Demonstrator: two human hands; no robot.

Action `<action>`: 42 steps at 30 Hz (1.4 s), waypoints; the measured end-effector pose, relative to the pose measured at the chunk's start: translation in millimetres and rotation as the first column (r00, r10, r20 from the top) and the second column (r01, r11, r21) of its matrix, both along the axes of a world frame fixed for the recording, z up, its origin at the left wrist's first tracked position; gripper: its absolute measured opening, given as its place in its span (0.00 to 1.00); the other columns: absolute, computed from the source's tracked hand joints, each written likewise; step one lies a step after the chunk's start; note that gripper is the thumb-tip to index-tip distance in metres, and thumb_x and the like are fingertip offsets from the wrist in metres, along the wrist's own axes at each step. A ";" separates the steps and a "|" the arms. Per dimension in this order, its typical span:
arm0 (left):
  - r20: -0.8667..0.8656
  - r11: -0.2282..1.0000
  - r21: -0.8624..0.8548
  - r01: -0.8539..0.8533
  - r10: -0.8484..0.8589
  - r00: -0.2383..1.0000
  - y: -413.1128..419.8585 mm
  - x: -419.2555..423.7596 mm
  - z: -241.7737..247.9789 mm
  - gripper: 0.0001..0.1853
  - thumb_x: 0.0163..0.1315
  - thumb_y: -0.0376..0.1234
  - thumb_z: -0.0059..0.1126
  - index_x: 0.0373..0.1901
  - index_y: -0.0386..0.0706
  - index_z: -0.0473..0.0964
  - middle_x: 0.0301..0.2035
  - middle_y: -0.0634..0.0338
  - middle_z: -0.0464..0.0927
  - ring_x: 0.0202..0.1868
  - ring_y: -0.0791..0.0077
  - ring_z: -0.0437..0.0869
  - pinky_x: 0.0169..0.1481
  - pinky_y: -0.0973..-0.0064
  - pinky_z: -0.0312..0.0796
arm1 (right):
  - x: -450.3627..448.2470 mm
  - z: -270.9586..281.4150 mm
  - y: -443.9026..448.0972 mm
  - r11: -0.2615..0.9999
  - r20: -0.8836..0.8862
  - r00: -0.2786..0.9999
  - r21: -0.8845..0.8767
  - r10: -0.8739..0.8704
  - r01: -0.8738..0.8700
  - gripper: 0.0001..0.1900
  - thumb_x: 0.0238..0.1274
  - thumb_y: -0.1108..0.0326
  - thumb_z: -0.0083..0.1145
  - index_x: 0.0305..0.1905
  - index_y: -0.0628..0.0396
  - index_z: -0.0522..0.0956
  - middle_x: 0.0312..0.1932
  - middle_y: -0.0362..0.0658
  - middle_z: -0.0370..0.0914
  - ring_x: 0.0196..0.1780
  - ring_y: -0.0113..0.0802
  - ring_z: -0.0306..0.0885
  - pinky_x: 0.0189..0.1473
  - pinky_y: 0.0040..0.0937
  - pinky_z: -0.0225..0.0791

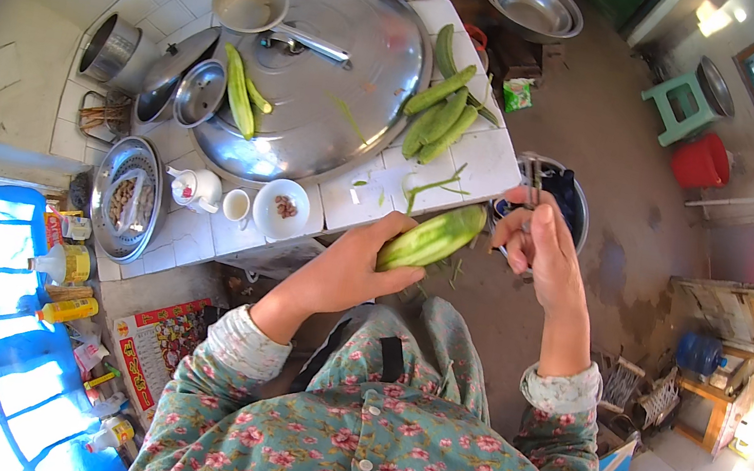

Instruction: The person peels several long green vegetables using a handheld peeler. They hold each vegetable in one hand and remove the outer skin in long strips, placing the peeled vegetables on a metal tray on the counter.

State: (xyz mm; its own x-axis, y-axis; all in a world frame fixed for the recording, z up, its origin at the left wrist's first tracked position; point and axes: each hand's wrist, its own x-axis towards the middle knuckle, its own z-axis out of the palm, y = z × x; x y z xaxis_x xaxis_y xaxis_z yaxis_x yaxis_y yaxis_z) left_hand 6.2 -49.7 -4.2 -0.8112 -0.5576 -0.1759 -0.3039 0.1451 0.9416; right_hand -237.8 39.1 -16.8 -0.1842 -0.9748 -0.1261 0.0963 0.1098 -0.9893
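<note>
My left hand grips the near end of a partly peeled green gourd, with pale stripes along its side and darker skin at the far end. It is tilted up to the right, off the counter's front edge. Just right of its tip, my right hand holds a slim metal peeler, raised and apart from the gourd. Thin green peelings lie on the white tiled counter. Several unpeeled gourds rest at its right side. Two peeled gourd pieces lie on the big metal wok lid.
A long-handled ladle pot sits on the lid. Along the counter's left stand a white bowl, a cup, a teapot and a steel colander. A metal basin stands on the floor behind my right hand.
</note>
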 end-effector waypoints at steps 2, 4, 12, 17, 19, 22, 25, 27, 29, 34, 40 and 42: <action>-0.027 0.939 0.336 -0.070 0.084 0.996 -1.3 1.8 3.4 0.28 0.66 0.40 0.56 0.63 0.39 0.60 0.35 0.60 0.72 0.30 0.79 0.73 0.36 0.79 0.70 | 12.2 3.2 -2.1 0.997 -0.071 0.995 -0.050 -0.066 0.063 0.25 0.75 0.47 0.36 0.54 0.63 0.67 0.28 0.42 0.75 0.21 0.17 0.59 0.24 0.16 0.56; -0.120 0.881 0.469 -0.063 0.134 0.984 -2.1 3.9 2.0 0.29 0.67 0.41 0.54 0.64 0.38 0.59 0.36 0.59 0.72 0.29 0.79 0.73 0.34 0.80 0.69 | 22.8 3.2 0.4 0.989 -0.154 0.982 -0.112 -0.113 0.096 0.15 0.75 0.57 0.42 0.48 0.60 0.69 0.28 0.41 0.75 0.22 0.19 0.63 0.26 0.19 0.60; -0.016 0.914 0.334 -0.230 0.250 0.968 -0.6 10.4 -0.3 0.22 0.66 0.34 0.54 0.58 0.37 0.61 0.37 0.57 0.75 0.32 0.77 0.79 0.30 0.80 0.69 | 53.4 20.8 -4.5 0.970 -0.660 0.740 -0.239 -0.132 -0.040 0.10 0.69 0.63 0.53 0.40 0.61 0.74 0.24 0.47 0.74 0.24 0.36 0.73 0.27 0.32 0.66; 0.099 0.956 0.035 -0.291 0.286 0.953 9.4 12.9 4.0 0.22 0.62 0.34 0.58 0.53 0.34 0.63 0.34 0.46 0.77 0.37 0.56 0.82 0.40 0.68 0.71 | 74.1 16.9 -6.9 0.962 -0.817 0.570 -0.217 -0.087 -0.164 0.09 0.63 0.64 0.58 0.37 0.58 0.73 0.27 0.46 0.75 0.28 0.48 0.76 0.26 0.41 0.67; 0.116 0.952 -0.025 -0.306 0.307 0.945 14.1 17.1 9.1 0.24 0.61 0.33 0.59 0.55 0.33 0.63 0.36 0.43 0.77 0.40 0.49 0.82 0.45 0.66 0.71 | 78.4 13.1 -8.5 0.962 -0.845 0.527 -0.212 -0.094 -0.169 0.10 0.61 0.63 0.59 0.34 0.57 0.71 0.25 0.43 0.75 0.27 0.45 0.77 0.24 0.40 0.67; 0.096 0.944 -0.072 -0.323 0.329 0.940 19.2 25.1 10.3 0.26 0.60 0.33 0.60 0.58 0.34 0.64 0.41 0.41 0.78 0.45 0.44 0.80 0.50 0.66 0.71 | 81.6 9.0 -9.2 0.970 -0.843 0.536 -0.167 -0.049 -0.174 0.11 0.62 0.62 0.58 0.33 0.56 0.70 0.25 0.44 0.75 0.27 0.46 0.76 0.24 0.41 0.67; 0.043 0.934 -0.121 -0.337 0.344 0.938 23.3 35.4 0.3 0.27 0.60 0.34 0.60 0.60 0.34 0.65 0.44 0.40 0.78 0.48 0.45 0.80 0.53 0.67 0.71 | 80.5 3.6 -11.9 0.981 -0.827 0.562 -0.128 -0.025 -0.144 0.11 0.64 0.61 0.56 0.33 0.57 0.70 0.26 0.46 0.75 0.27 0.50 0.75 0.25 0.43 0.67; 0.000 0.939 -0.128 -0.318 0.320 0.947 24.8 42.1 -5.0 0.27 0.60 0.33 0.60 0.60 0.35 0.65 0.44 0.40 0.78 0.49 0.45 0.80 0.53 0.67 0.71 | 72.0 -13.3 -13.8 0.998 -0.734 0.678 -0.055 -0.021 -0.028 0.11 0.67 0.61 0.53 0.34 0.57 0.70 0.25 0.51 0.74 0.28 0.55 0.74 0.26 0.43 0.66; 0.001 0.930 -0.110 -0.351 0.354 0.935 28.0 51.1 -9.8 0.27 0.59 0.33 0.60 0.60 0.35 0.65 0.44 0.40 0.78 0.50 0.45 0.79 0.53 0.66 0.71 | 62.3 -28.4 -14.4 0.997 -0.644 0.764 0.035 -0.029 0.068 0.11 0.68 0.61 0.53 0.35 0.57 0.71 0.25 0.53 0.74 0.28 0.56 0.74 0.27 0.43 0.66; 0.148 0.909 -0.207 -0.363 0.395 0.907 27.2 51.4 -10.3 0.28 0.58 0.34 0.61 0.59 0.38 0.66 0.44 0.40 0.78 0.48 0.42 0.77 0.50 0.61 0.71 | 90.9 -14.4 -4.8 0.992 -0.681 0.730 -0.049 0.053 -0.118 0.10 0.67 0.61 0.54 0.34 0.56 0.71 0.23 0.50 0.73 0.28 0.54 0.74 0.26 0.43 0.66; 0.242 0.901 -0.282 -0.330 0.400 0.884 29.7 47.4 -8.5 0.25 0.57 0.34 0.63 0.56 0.37 0.68 0.44 0.44 0.78 0.46 0.43 0.79 0.49 0.64 0.73 | 111.2 -16.0 -6.8 0.979 -0.782 0.621 -0.087 0.048 -0.186 0.12 0.64 0.60 0.56 0.32 0.55 0.69 0.24 0.48 0.74 0.28 0.53 0.75 0.25 0.45 0.66; 0.198 0.878 -0.354 -0.323 0.408 0.891 31.5 49.0 -9.0 0.25 0.57 0.33 0.63 0.56 0.38 0.68 0.45 0.45 0.78 0.46 0.43 0.79 0.48 0.64 0.73 | 101.8 -19.0 -9.8 0.990 -0.802 0.597 -0.062 0.024 -0.123 0.12 0.65 0.60 0.55 0.32 0.55 0.69 0.25 0.49 0.74 0.28 0.54 0.75 0.26 0.45 0.66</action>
